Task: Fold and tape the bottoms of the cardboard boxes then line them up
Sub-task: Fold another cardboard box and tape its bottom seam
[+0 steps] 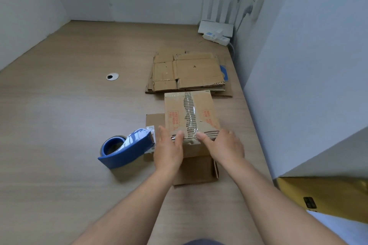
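Note:
A small cardboard box (191, 111) stands bottom-up on the wooden table, its flaps folded shut and a strip of clear tape running along the torn middle seam. My left hand (169, 145) and my right hand (221, 145) lie flat against its near edge, thumbs pressing the tape end down over the rim. A blue tape dispenser (125, 148) lies on the table just left of my left hand. Under and in front of the box lies more flat cardboard (196, 171). A pile of flattened boxes (189, 72) lies behind it.
The table (69, 115) has a round cable hole (112, 76) at mid left. A white router and power strip (216, 34) sit in the far right corner. A white partition wall runs along the table's right edge. A yellow object (326, 195) shows at lower right.

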Motion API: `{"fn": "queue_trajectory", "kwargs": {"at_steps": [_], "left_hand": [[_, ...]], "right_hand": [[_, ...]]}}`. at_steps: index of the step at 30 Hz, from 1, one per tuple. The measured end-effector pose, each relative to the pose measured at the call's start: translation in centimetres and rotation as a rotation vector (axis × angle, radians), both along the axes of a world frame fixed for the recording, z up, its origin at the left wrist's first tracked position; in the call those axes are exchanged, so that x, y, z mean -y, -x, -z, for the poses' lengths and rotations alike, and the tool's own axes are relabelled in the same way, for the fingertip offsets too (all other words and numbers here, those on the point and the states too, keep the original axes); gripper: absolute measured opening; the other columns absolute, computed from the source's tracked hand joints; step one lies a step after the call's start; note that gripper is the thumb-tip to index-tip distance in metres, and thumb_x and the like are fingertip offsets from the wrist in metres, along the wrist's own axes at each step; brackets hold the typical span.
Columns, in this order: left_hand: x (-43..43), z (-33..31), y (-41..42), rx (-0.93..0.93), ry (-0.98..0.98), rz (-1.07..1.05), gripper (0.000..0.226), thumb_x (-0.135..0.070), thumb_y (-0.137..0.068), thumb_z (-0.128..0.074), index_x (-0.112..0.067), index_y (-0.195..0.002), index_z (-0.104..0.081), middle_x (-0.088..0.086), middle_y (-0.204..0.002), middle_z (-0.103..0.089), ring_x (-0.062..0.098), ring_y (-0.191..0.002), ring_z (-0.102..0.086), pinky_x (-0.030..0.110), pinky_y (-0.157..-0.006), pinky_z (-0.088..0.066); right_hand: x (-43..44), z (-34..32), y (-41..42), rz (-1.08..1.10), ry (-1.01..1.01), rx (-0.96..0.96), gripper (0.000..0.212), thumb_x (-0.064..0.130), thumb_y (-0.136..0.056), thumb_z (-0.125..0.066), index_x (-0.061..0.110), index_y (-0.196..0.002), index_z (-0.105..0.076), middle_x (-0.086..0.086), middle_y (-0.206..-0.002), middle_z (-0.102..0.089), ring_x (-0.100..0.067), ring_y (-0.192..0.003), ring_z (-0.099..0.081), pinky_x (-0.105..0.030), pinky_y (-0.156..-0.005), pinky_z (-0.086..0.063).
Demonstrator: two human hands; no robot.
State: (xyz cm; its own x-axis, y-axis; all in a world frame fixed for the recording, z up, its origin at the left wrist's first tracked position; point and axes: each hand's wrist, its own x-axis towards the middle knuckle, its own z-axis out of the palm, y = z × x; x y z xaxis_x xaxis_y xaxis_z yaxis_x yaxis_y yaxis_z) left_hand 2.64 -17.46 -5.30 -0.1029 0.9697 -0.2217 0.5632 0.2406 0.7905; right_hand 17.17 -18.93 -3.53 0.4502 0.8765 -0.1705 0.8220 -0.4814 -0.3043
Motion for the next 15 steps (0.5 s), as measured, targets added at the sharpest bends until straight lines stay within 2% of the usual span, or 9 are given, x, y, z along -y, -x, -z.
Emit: {"fn": "queue_trajectory", "kwargs": {"at_steps": [2,5,7,8,10,11,13,15], "left_hand": [[0.4,-0.5,0.2,0.027,-0.023,0.004,0.049,-0.039,-0.102,-0.032,-0.019,-0.146,-0.029,0.004,-0.137,-0.052,0.024,-0.122,-0.05,0.033,-0.093,-0.041],[0.7,-0.9,0.8,0.052,-0.039,0.022,0.05,-0.037,-0.103,-0.026,-0.019,-0.15,-0.024,0.004,-0.14,-0.05,0.024,-0.124,-0.049,0.033,-0.097,-0.039],[0.5,-1.1,1.3,-0.043,-0.024,0.11,0.057,-0.044,-0.101,-0.031,-0.02,-0.151,-0.018,0.004,-0.142,-0.049,0.025,-0.123,-0.051,0.037,-0.098,-0.043],[0.3,-1.2,1.6,-0.14,-0.008,0.179,0.068,-0.052,-0.097,-0.037,-0.02,-0.152,-0.013,0.004,-0.142,-0.048,0.026,-0.123,-0.052,0.039,-0.097,-0.045],[-0.1,-1.5,2.0,-0.373,0.012,0.279,0.09,-0.066,-0.084,-0.048,-0.017,-0.15,-0.01,0.003,-0.139,-0.051,0.025,-0.119,-0.056,0.038,-0.09,-0.049],[-0.3,-1.7,2.0,-0.464,0.005,0.297,0.091,-0.069,-0.081,-0.049,-0.016,-0.146,-0.016,0.003,-0.134,-0.054,0.024,-0.113,-0.059,0.036,-0.085,-0.052],[-0.7,-1.9,2.1,-0.563,-0.034,0.321,0.077,-0.071,-0.079,-0.047,-0.018,-0.132,-0.03,0.002,-0.124,-0.061,0.022,-0.104,-0.063,0.032,-0.077,-0.054],[-1.1,-2.2,2.5,-0.606,-0.049,0.358,0.068,-0.07,-0.081,-0.045,-0.018,-0.124,-0.035,0.004,-0.118,-0.063,0.021,-0.099,-0.064,0.03,-0.074,-0.054]], "right_hand": [[0.3,0.3,-0.8,-0.044,-0.06,-0.053,0.067,0.066,-0.089,-0.038,0.008,-0.116,-0.057,-0.011,-0.114,-0.061,-0.028,-0.103,-0.056,-0.035,-0.081,-0.045],[0.5,0.3,-1.9,-0.099,-0.091,-0.099,0.052,0.047,-0.1,-0.03,0.005,-0.112,-0.059,-0.015,-0.112,-0.061,-0.031,-0.101,-0.056,-0.035,-0.078,-0.042],[0.5,0.1,-2.6,-0.174,-0.058,-0.092,0.058,0.053,-0.098,-0.025,0.01,-0.113,-0.061,-0.012,-0.109,-0.064,-0.029,-0.096,-0.058,-0.035,-0.073,-0.044],[0.4,-0.1,-2.9,-0.221,-0.023,-0.045,0.066,0.066,-0.092,-0.024,0.016,-0.115,-0.061,-0.007,-0.107,-0.065,-0.026,-0.093,-0.059,-0.033,-0.068,-0.045],[0.0,-0.4,-3.1,-0.308,0.05,0.145,0.087,0.091,-0.068,-0.022,0.027,-0.116,-0.059,0.002,-0.101,-0.066,-0.02,-0.088,-0.061,-0.03,-0.061,-0.043],[-0.1,-0.6,-3.0,-0.331,0.076,0.229,0.092,0.094,-0.063,-0.023,0.028,-0.116,-0.058,0.003,-0.1,-0.066,-0.019,-0.088,-0.061,-0.029,-0.06,-0.042],[-0.4,-1.1,-2.8,-0.362,0.101,0.317,0.082,0.088,-0.07,-0.03,0.027,-0.118,-0.057,0.003,-0.101,-0.066,-0.018,-0.09,-0.061,-0.028,-0.061,-0.038],[-0.3,-1.3,-2.9,-0.434,0.088,0.319,0.07,0.077,-0.082,-0.033,0.023,-0.12,-0.055,0.0,-0.107,-0.065,-0.019,-0.095,-0.06,-0.029,-0.063,-0.035]]}}
